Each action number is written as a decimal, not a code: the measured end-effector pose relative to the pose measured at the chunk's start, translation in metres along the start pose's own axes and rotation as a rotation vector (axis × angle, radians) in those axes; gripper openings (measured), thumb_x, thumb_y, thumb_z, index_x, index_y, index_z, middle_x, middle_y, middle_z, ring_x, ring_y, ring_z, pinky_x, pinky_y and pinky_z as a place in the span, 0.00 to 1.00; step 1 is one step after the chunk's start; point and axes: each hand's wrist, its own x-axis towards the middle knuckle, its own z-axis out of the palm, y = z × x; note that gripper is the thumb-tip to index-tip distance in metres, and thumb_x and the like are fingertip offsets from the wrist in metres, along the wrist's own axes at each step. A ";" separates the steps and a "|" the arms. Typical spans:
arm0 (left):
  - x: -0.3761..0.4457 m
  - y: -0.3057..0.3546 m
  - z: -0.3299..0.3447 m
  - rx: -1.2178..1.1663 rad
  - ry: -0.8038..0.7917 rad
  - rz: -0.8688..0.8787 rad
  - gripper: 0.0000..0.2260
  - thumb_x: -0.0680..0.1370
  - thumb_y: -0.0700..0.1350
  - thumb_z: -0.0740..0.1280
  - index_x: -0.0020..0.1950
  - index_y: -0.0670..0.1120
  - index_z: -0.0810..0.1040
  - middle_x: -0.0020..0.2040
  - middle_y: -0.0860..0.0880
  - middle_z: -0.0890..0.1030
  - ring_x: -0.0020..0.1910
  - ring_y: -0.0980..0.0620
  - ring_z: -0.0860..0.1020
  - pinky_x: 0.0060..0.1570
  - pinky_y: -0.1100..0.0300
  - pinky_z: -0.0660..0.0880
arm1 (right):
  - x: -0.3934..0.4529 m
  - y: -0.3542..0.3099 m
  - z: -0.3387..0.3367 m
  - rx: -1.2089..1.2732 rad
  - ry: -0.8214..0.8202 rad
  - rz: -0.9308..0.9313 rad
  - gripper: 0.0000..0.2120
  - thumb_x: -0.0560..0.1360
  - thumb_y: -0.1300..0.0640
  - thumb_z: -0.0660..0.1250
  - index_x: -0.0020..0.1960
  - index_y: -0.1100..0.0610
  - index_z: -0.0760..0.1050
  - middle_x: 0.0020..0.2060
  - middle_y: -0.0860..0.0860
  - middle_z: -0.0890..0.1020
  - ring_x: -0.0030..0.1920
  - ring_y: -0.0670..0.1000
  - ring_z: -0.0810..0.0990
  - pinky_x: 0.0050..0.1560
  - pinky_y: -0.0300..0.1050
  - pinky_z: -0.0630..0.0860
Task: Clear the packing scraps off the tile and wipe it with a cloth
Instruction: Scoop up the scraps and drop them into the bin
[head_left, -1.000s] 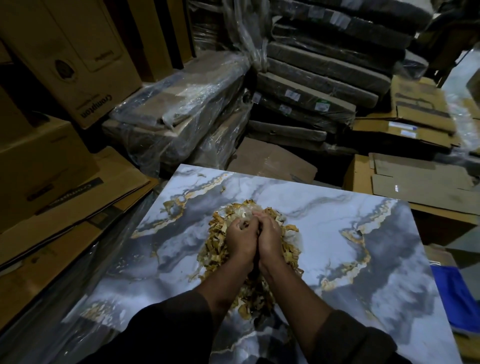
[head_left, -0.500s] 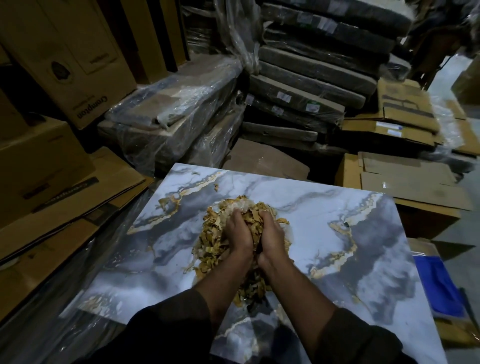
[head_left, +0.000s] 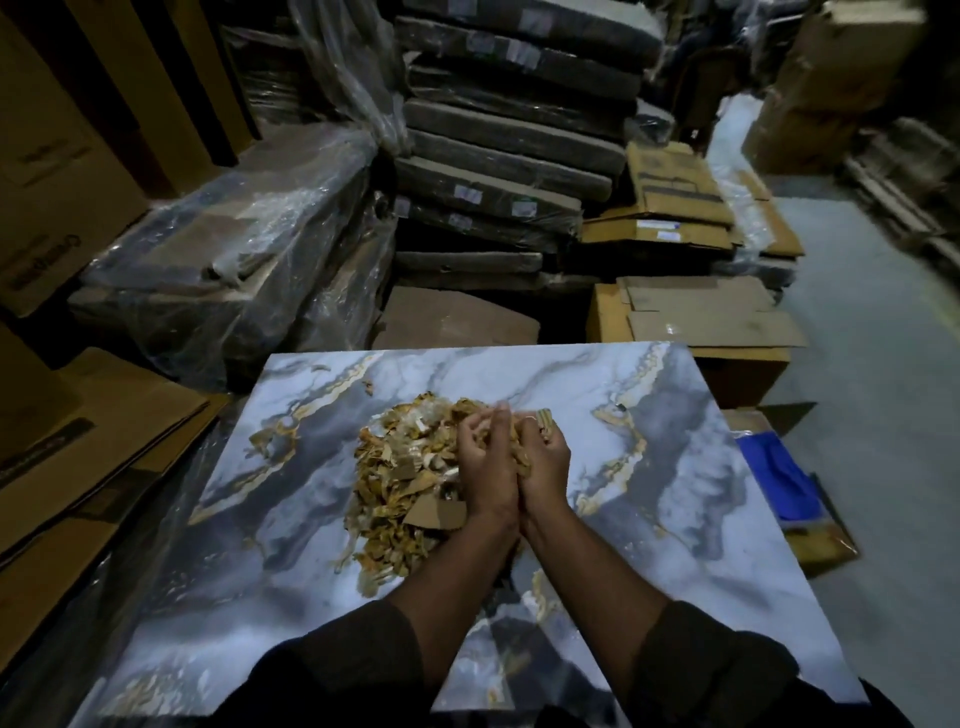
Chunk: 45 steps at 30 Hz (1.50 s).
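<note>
A large marble-patterned tile (head_left: 649, 519) in white, grey and gold lies flat in front of me. A heap of tan packing scraps (head_left: 405, 478) sits on its middle, with a flat cardboard piece at the near edge of the heap. My left hand (head_left: 485, 467) and my right hand (head_left: 543, 462) are pressed side by side at the right edge of the heap, cupped together. Their curled fingers hold a scoop of scraps raised off the tile. A blue cloth (head_left: 779, 478) lies off the tile's right edge.
Flattened cardboard boxes (head_left: 711, 317) lie beyond the tile's far right corner, and plastic-wrapped packs (head_left: 234, 270) stand at the far left. Stacked flat cartons (head_left: 498, 156) rise behind. More cardboard (head_left: 78, 457) lies to the left. Grey floor (head_left: 872, 415) runs along the right.
My cupped hands have drawn a scoop of scraps out of the heap toward the right and lifted it. The view has swung to the right, so the heap now lies left of my hands.
</note>
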 end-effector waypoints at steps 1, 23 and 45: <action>-0.001 0.001 0.002 0.031 -0.012 0.021 0.05 0.81 0.52 0.68 0.53 0.53 0.77 0.51 0.52 0.81 0.50 0.52 0.80 0.47 0.61 0.78 | -0.004 -0.002 -0.003 0.028 0.006 0.017 0.07 0.82 0.57 0.64 0.52 0.59 0.78 0.44 0.55 0.83 0.46 0.56 0.82 0.49 0.52 0.78; -0.197 -0.099 0.116 0.338 -0.643 -0.103 0.15 0.82 0.53 0.67 0.42 0.44 0.80 0.39 0.47 0.84 0.40 0.51 0.83 0.39 0.64 0.78 | -0.093 0.003 -0.251 0.340 0.713 0.005 0.12 0.81 0.56 0.64 0.42 0.55 0.83 0.36 0.49 0.87 0.36 0.48 0.86 0.36 0.43 0.79; -0.369 -0.461 0.339 0.768 -0.697 -0.501 0.17 0.87 0.45 0.56 0.64 0.34 0.76 0.60 0.35 0.78 0.54 0.42 0.78 0.40 0.67 0.72 | 0.022 0.158 -0.671 0.535 0.924 0.409 0.17 0.79 0.57 0.71 0.65 0.63 0.75 0.57 0.62 0.83 0.55 0.62 0.84 0.60 0.64 0.80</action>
